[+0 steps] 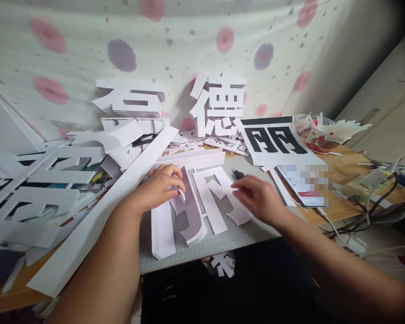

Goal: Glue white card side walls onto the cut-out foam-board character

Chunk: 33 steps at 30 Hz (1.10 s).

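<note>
Both hands at the raised white paper character [216, 220], center of the frame.
From my remote seat, I see it on the gray mat [236, 240], its walls upright. My left hand [160, 186] curls over its upper left, likely to steady it; a small white strip [182, 195] shows by the fingertips, but I can't tell if they pinch it. My right hand [261, 198] has bent, slightly parted fingers at the upper right, beside a black tool [238, 174]. The printed sheet [283, 158] and phone [292, 182], right of center, seem placed for easy viewing.
</note>
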Each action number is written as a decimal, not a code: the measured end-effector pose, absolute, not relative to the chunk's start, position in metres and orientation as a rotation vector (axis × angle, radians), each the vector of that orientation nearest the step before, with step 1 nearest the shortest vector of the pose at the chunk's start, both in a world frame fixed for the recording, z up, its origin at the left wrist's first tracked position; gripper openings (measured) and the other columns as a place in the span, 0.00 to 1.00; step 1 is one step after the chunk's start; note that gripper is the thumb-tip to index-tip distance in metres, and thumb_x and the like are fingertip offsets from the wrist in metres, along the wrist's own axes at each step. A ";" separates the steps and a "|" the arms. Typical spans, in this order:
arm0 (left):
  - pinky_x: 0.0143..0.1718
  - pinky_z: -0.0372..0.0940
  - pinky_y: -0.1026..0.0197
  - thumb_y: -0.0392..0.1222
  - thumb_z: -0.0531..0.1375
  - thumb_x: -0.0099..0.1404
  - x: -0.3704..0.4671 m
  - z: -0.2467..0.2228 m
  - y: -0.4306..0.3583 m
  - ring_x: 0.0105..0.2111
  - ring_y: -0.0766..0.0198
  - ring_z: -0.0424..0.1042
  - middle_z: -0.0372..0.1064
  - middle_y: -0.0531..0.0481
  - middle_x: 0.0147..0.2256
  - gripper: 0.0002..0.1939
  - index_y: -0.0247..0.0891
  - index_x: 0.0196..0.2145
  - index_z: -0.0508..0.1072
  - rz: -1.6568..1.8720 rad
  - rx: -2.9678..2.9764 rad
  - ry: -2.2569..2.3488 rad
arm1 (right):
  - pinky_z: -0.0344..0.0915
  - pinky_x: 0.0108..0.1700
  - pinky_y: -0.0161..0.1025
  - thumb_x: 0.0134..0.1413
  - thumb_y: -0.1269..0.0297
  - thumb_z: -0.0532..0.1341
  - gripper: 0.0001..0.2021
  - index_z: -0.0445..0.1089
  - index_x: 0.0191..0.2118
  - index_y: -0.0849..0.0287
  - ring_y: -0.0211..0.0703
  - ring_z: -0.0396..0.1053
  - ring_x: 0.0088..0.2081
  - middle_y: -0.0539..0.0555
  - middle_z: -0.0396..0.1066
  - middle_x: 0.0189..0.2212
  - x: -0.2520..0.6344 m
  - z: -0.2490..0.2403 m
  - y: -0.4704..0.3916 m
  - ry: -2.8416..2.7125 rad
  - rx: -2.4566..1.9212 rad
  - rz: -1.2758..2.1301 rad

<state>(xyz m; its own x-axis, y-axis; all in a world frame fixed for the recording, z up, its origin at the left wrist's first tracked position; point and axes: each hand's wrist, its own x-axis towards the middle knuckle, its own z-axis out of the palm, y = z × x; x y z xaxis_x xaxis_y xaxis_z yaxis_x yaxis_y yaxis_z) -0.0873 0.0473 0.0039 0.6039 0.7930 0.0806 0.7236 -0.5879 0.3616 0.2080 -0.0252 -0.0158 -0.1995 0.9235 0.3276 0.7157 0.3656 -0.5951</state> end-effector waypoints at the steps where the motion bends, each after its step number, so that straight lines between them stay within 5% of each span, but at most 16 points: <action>1: 0.57 0.52 0.45 0.37 0.57 0.58 -0.087 0.003 0.048 0.51 0.54 0.60 0.63 0.50 0.44 0.10 0.47 0.30 0.78 0.322 2.557 1.229 | 0.65 0.36 0.37 0.59 0.65 0.57 0.12 0.74 0.44 0.62 0.39 0.66 0.31 0.54 0.69 0.32 0.205 -0.022 -0.031 -2.028 -1.320 0.440; 6: 0.56 0.54 0.52 0.39 0.55 0.62 -0.095 0.004 0.051 0.50 0.56 0.60 0.63 0.51 0.44 0.11 0.47 0.31 0.78 0.333 2.604 1.119 | 0.67 0.39 0.41 0.62 0.68 0.56 0.27 0.57 0.66 0.54 0.43 0.67 0.36 0.57 0.67 0.41 0.185 -0.037 -0.044 -2.395 -0.922 0.595; 23: 0.59 0.54 0.56 0.38 0.52 0.68 -0.102 0.013 0.048 0.57 0.56 0.58 0.63 0.50 0.45 0.14 0.48 0.33 0.77 0.255 2.499 1.121 | 0.66 0.38 0.41 0.57 0.72 0.58 0.30 0.55 0.65 0.49 0.47 0.67 0.39 0.54 0.69 0.41 0.185 -0.049 -0.036 -2.369 -0.937 0.896; 28: 0.60 0.54 0.56 0.37 0.53 0.67 -0.101 0.013 0.049 0.56 0.55 0.59 0.63 0.49 0.43 0.13 0.46 0.31 0.76 0.260 2.470 1.138 | 0.65 0.36 0.43 0.57 0.69 0.60 0.37 0.46 0.68 0.38 0.48 0.66 0.36 0.53 0.66 0.40 0.181 -0.052 -0.034 -2.451 -0.922 0.817; 33: 0.59 0.56 0.56 0.39 0.54 0.67 -0.100 0.013 0.050 0.55 0.55 0.60 0.62 0.49 0.41 0.13 0.47 0.31 0.77 0.289 2.433 1.147 | 0.65 0.38 0.44 0.58 0.66 0.63 0.36 0.47 0.66 0.32 0.47 0.66 0.37 0.53 0.65 0.40 0.180 -0.050 -0.033 -2.496 -0.903 0.789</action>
<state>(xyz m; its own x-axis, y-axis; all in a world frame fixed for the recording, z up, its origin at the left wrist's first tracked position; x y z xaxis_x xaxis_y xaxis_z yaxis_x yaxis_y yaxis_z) -0.1002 0.0498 0.0134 0.6354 0.7722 0.0039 0.6818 -0.5633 0.4667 0.1803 -0.0331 -0.0496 -0.7260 0.6713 0.1490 0.4638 0.6381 -0.6146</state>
